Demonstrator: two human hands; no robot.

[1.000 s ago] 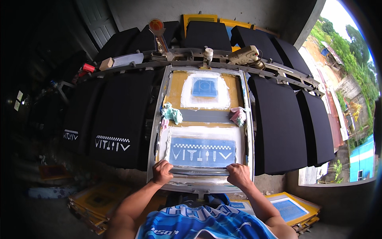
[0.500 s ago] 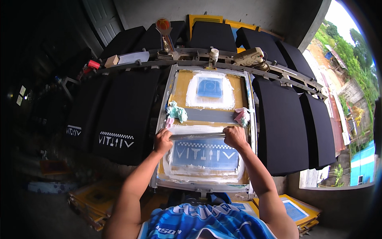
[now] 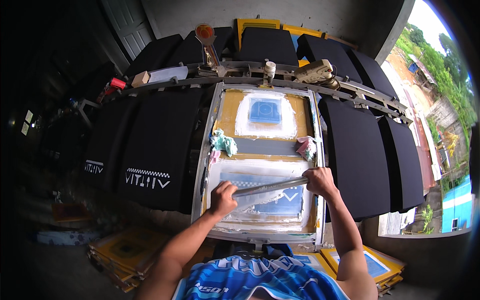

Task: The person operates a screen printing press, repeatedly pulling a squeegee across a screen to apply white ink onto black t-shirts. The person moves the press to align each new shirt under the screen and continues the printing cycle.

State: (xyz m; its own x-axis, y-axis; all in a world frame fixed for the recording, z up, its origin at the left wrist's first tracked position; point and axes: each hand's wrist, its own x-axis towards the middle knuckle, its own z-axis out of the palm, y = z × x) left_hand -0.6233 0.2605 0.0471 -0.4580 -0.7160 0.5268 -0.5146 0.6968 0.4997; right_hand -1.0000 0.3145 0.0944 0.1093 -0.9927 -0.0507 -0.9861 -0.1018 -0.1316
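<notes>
Both hands grip a long metal-handled squeegee (image 3: 270,188) laid across a screen printing frame (image 3: 316,220). My left hand (image 3: 223,199) is closed round its left end, nearer to my body. At the right end, farther away, my right hand (image 3: 321,181) is wrapped round the handle. The squeegee slants over the blue stencil area (image 3: 250,178), partly covering its light checks and shapes. White ink (image 3: 252,206) lies streaked and clumped just on the near side of the squeegee. Whatever lies beneath the screen is hidden.
A green crumpled rag (image 3: 223,143) and a pink one (image 3: 306,148) lie on the frame's sides. Black cloth-covered boards (image 3: 159,142) flank it, two at left with white prints. A metal rail (image 3: 240,80) behind carries a beige heat gun-like tool (image 3: 313,71) and white bottle (image 3: 270,68). Stacked screens (image 3: 125,250) sit below.
The squeegee has come toward my body, its left end more than its right, so it now slants. Both hands have shifted right. White ink now shows below it over the stencil.
</notes>
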